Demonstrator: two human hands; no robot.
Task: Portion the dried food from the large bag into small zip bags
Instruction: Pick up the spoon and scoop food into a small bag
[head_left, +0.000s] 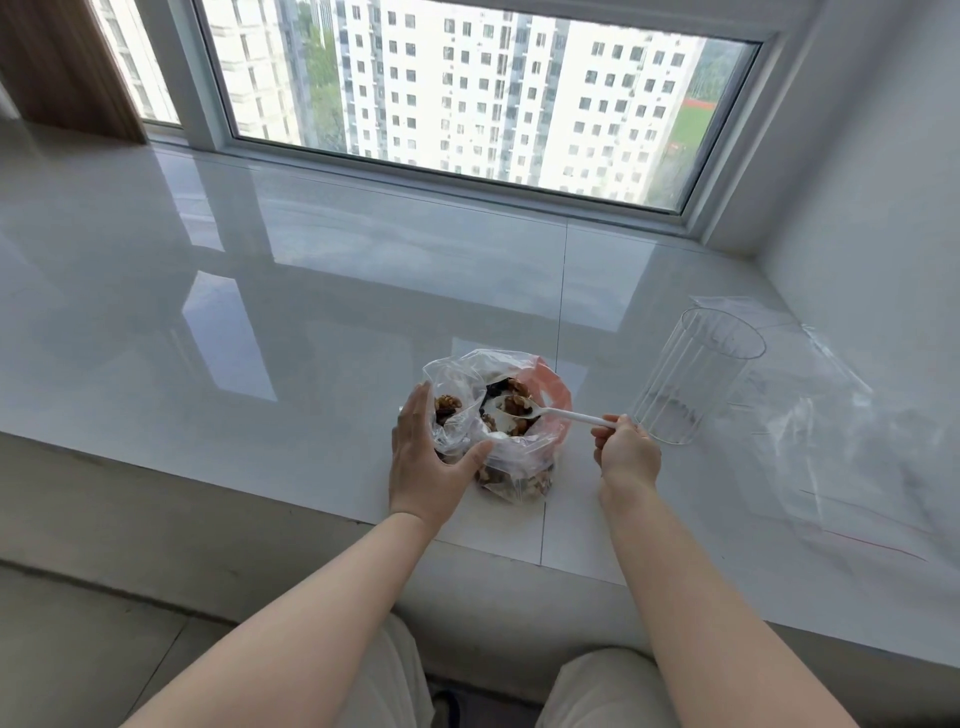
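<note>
A large clear plastic bag (524, 457) with a red patch stands open on the glossy white sill, filled with walnuts and dark dried fruit. My left hand (426, 457) grips its left side, thumb against the front. My right hand (626, 449) pinches the end of a white plastic spoon (550, 412). The spoon's bowl sits inside the bag's mouth with a walnut piece on it. Clear small zip bags (831, 441) with a thin red line lie flat on the sill to the right.
A tall clear ribbed glass (691, 374) stands just right of my right hand, on the edge of the zip bags. The white sill (260, 312) stretches left and back to the window. A white wall closes the right side. My knees are below the sill's front edge.
</note>
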